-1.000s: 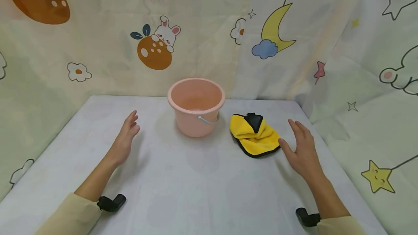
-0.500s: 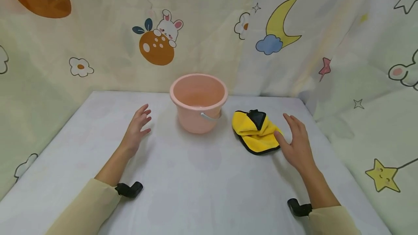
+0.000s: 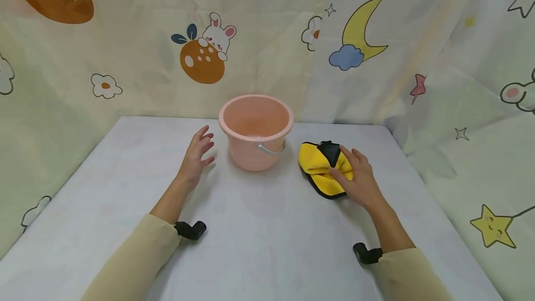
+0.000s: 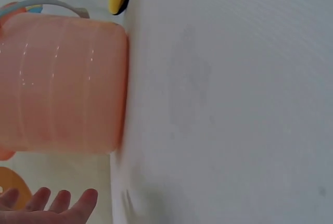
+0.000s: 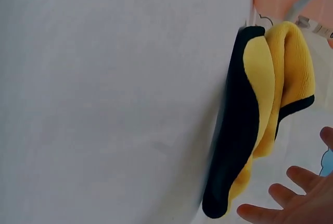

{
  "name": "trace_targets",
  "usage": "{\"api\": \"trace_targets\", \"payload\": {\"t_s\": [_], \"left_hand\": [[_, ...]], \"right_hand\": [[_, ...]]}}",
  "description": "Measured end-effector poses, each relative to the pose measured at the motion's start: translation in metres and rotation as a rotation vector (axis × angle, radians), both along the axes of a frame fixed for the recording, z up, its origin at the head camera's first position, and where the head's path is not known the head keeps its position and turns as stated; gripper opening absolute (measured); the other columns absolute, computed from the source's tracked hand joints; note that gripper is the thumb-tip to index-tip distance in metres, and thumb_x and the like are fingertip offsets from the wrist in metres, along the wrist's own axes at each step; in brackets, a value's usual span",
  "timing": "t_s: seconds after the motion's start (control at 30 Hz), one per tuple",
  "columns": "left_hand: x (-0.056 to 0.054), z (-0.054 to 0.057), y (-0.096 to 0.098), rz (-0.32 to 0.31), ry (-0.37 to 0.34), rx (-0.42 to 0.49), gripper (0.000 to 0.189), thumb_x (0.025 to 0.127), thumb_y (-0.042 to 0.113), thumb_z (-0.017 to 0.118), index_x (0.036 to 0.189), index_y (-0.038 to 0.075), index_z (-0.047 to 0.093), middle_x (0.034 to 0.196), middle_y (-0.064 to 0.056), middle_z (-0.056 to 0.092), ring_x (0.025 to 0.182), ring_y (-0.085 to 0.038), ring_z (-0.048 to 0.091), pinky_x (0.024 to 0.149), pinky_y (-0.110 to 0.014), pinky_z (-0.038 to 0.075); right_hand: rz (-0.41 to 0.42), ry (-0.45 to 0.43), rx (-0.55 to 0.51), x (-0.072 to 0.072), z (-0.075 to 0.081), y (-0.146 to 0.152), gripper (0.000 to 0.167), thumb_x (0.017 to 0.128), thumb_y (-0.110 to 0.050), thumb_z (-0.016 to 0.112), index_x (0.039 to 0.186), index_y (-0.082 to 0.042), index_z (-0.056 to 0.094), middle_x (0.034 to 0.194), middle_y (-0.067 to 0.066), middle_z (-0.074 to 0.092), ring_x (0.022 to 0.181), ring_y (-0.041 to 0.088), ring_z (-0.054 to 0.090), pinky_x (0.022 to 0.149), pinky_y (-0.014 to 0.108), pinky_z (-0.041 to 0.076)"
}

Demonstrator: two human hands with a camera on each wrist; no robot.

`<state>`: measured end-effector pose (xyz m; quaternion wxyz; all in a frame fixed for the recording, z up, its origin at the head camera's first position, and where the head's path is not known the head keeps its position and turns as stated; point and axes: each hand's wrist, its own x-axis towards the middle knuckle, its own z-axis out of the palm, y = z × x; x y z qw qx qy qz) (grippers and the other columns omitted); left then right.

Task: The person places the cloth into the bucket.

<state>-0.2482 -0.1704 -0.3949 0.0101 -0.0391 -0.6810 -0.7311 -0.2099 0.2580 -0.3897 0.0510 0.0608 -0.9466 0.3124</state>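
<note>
A pink plastic bucket [image 3: 256, 152] with a pale grey handle stands upright toward the back of the table. To its right lies a crumpled yellow cloth [image 3: 319, 166] with black edging and a black patch. My right hand [image 3: 359, 180], fingers spread, reaches over the cloth's right side; the right wrist view shows the fingertips [image 5: 283, 195] close beside the yellow cloth [image 5: 260, 83]. My left hand [image 3: 196, 157] is held left of the bucket, fingers loosely extended and holding nothing. In the left wrist view its fingertips [image 4: 83, 203] appear apart from the bucket wall [image 4: 62, 83].
A white cloth covers the table [image 3: 267, 245]. Behind and beside it hangs a printed curtain [image 3: 267, 27] with cartoon pictures, close to the table's back edge. Each wrist wears a black camera mount, such as the left mount [image 3: 191, 230] below the hand.
My left hand has moved right and forward, nearer the bucket. My right hand has moved left, from beside the cloth to over its right part. Bucket and cloth stay in place.
</note>
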Motion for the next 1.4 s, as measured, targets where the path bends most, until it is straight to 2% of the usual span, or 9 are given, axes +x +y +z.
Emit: {"api": "trace_targets", "payload": {"t_s": [0.2,0.4,0.67,0.73,0.93,1.07,1.23,1.4], "left_hand": [[-0.008,0.007,0.014,0.015,-0.004,0.044,0.068,0.101,0.036,0.038,0.165,0.023,0.017,0.168,-0.015,0.022,0.155,-0.037,0.02,0.12,-0.064,0.024],[-0.015,0.013,0.031,0.044,-0.002,0.061,0.078,0.098,0.047,0.047,0.166,0.028,0.012,0.167,-0.012,0.023,0.155,-0.034,0.023,0.12,-0.062,0.027],[-0.022,0.01,0.047,0.113,0.057,0.024,0.088,0.096,0.049,0.053,0.166,0.033,0.003,0.164,-0.013,0.03,0.147,-0.027,0.035,0.117,-0.065,0.027],[-0.022,0.01,0.049,0.116,0.074,0.023,0.087,0.096,0.047,0.054,0.166,0.033,0.004,0.162,-0.015,0.033,0.139,-0.026,0.041,0.115,-0.062,0.03],[-0.022,0.01,0.053,0.103,0.096,0.051,0.082,0.099,0.033,0.058,0.166,0.028,0.012,0.16,-0.015,0.034,0.12,-0.022,0.051,0.103,-0.041,0.041],[-0.022,0.011,0.053,0.11,0.09,0.033,0.08,0.098,0.033,0.058,0.165,0.028,0.014,0.159,-0.014,0.037,0.119,-0.021,0.052,0.1,-0.042,0.041],[-0.021,0.01,0.052,0.131,0.088,0.029,0.079,0.098,0.036,0.058,0.165,0.031,0.017,0.159,-0.01,0.039,0.121,-0.022,0.052,0.098,-0.044,0.04],[-0.021,0.008,0.055,0.135,0.09,0.042,0.078,0.098,0.035,0.059,0.165,0.033,0.018,0.158,-0.009,0.04,0.124,-0.022,0.052,0.1,-0.041,0.041]], "right_hand": [[0.017,-0.044,0.025,-0.008,-0.004,-0.012,0.08,0.099,-0.054,0.059,0.164,-0.023,0.026,0.167,0.028,0.011,0.149,0.057,0.016,0.108,0.081,0.026],[0.047,-0.054,0.077,-0.014,-0.007,-0.025,0.078,0.098,-0.057,0.061,0.163,-0.027,0.031,0.167,0.028,0.012,0.15,0.056,0.016,0.111,0.077,0.025],[0.059,-0.054,0.207,-0.017,-0.014,-0.029,0.07,0.097,-0.046,0.066,0.158,-0.021,0.043,0.164,0.032,0.017,0.15,0.055,0.017,0.115,0.073,0.024],[0.06,-0.07,0.229,-0.018,-0.016,-0.028,0.071,0.096,-0.044,0.068,0.158,-0.019,0.043,0.164,0.033,0.016,0.15,0.054,0.017,0.115,0.073,0.025],[0.055,-0.117,0.249,-0.018,-0.019,-0.024,0.074,0.093,-0.033,0.07,0.159,-0.018,0.04,0.165,0.033,0.014,0.148,0.057,0.02,0.111,0.074,0.03],[0.043,-0.112,0.281,-0.019,-0.021,-0.025,0.071,0.095,-0.031,0.07,0.158,-0.017,0.042,0.162,0.034,0.021,0.141,0.061,0.032,0.106,0.074,0.037],[0.018,-0.042,0.33,-0.023,-0.022,-0.029,0.06,0.097,-0.026,0.07,0.152,-0.014,0.05,0.153,0.033,0.037,0.12,0.06,0.05,0.095,0.068,0.048],[-0.047,-0.031,0.358,-0.027,-0.018,-0.034,0.051,0.096,-0.015,0.069,0.145,-0.008,0.056,0.143,0.034,0.046,0.108,0.055,0.056,0.091,0.062,0.052]]}}
